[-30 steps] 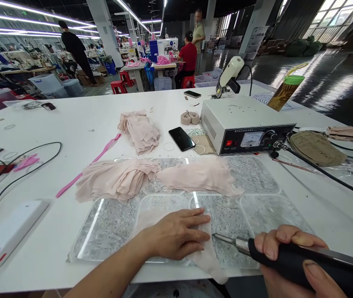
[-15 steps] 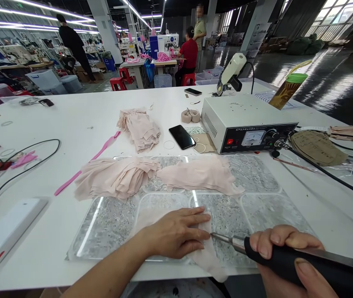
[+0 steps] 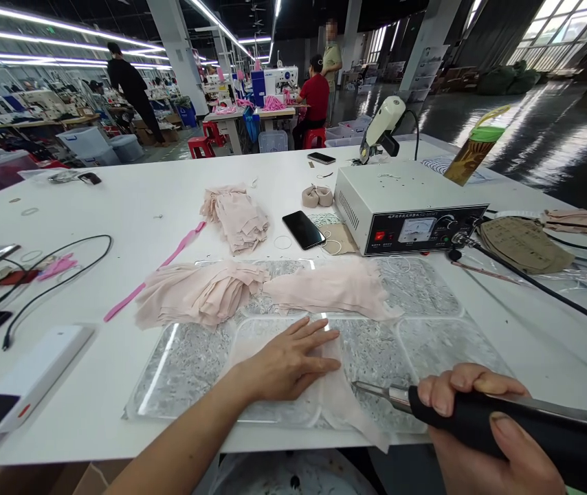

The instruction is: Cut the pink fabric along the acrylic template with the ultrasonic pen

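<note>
My left hand [image 3: 293,361] lies flat with fingers spread on a thin pale pink fabric piece [image 3: 342,405], whose tail runs to the table's front edge. Under it is a clear sheet with a grey stone pattern [image 3: 190,371]. In my right hand [image 3: 484,405] is a black-handled ultrasonic cutter [image 3: 458,412], fingers wrapped round the handle. Its metal tip points left, just right of the fabric's edge; whether it touches the sheet I cannot tell. Beyond my hands lie two stacks of pink fabric, a fanned left stack [image 3: 203,292] and a right stack [image 3: 329,289].
A grey control box [image 3: 412,206] with a dial stands back right, its black cable [image 3: 546,282] running right. Another fabric stack [image 3: 236,216], a phone [image 3: 304,229] and a pink strip [image 3: 154,271] lie behind. A white power bank [image 3: 40,378] sits at left. People work beyond the table.
My left hand has shifted slightly up and away on the fabric. A gap now shows between its fingertips and the cutter's tip, and the view has tilted a little.
</note>
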{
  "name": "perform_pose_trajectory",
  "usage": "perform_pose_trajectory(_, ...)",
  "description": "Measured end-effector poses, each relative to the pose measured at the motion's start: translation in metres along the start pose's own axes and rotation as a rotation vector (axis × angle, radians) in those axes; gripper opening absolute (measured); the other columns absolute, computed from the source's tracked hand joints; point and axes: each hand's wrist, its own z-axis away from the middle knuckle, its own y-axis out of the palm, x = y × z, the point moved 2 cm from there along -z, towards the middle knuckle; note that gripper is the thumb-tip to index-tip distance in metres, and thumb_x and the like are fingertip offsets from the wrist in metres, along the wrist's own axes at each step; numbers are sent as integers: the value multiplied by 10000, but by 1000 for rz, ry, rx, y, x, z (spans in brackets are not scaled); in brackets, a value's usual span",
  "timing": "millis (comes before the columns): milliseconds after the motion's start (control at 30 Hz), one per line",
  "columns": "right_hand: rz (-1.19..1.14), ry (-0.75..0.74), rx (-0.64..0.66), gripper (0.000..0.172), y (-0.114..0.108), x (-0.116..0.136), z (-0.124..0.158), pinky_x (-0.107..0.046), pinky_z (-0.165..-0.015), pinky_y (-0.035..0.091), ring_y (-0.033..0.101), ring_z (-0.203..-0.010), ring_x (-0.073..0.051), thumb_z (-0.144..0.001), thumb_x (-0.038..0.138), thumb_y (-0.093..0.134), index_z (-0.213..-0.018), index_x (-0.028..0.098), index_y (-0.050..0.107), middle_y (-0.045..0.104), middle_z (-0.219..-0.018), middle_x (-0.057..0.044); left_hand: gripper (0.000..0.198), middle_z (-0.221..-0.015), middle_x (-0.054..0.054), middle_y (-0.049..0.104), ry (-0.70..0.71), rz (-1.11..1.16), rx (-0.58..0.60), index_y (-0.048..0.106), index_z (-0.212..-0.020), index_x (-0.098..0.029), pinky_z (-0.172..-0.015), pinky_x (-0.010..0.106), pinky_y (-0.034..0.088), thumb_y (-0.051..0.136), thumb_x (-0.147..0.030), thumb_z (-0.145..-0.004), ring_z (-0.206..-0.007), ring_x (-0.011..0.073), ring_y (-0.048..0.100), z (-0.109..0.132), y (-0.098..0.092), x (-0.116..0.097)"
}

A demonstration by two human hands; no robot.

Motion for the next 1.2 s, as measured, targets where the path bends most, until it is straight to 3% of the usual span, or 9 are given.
perform_pose_trajectory(167,-16,22,-6,143,-7,-3,3,-292,-418,479,518,-435,-97,-669,301,685,-761,235,596,509,-713,37,269,-1291,102,587,29,-18,-79,620,-1161,-164,-1098,417,369,429,-203,-976,-1288,237,473,2,-15,-22)
perform_pose_trajectory(300,-4,35,-10,154,-7,-3,3,-294,-432,492,517,-444,-94,-678,308,693,-770,233,596,502,-719,37,255,-1166,105,654,-7,-42,-95,588,-1166,-129,-1000,358,468,425,-186,-978,-1138,205,591,6,-7,-38)
perform_pose_trajectory(533,-27,55,35,126,-2,-1,3,-281,-432,492,524,-444,-89,-709,307,662,-775,215,608,509,-722,26,247,-1202,102,643,-23,-98,-151,578,-1164,-127,-1023,378,458,436,-226,-987,-1197,223,552,11,13,-44)
perform_pose_trajectory(867,-44,91,88,118,-8,-1,9,-299,-483,496,550,-492,-100,-786,311,603,-864,222,598,507,-781,9,349,-1322,132,566,12,-156,-50,490,-1303,-97,-1061,451,438,449,-239,-987,-1300,261,466,16,16,-41)
perform_pose_trajectory(1200,-8,111,84,120,-9,1,10,-313,-478,501,544,-489,-104,-801,331,594,-871,234,604,490,-782,9,286,-1337,121,551,13,-129,-62,566,-1225,-145,-1057,446,439,487,-244,-968,-1312,262,452,19,18,-39)
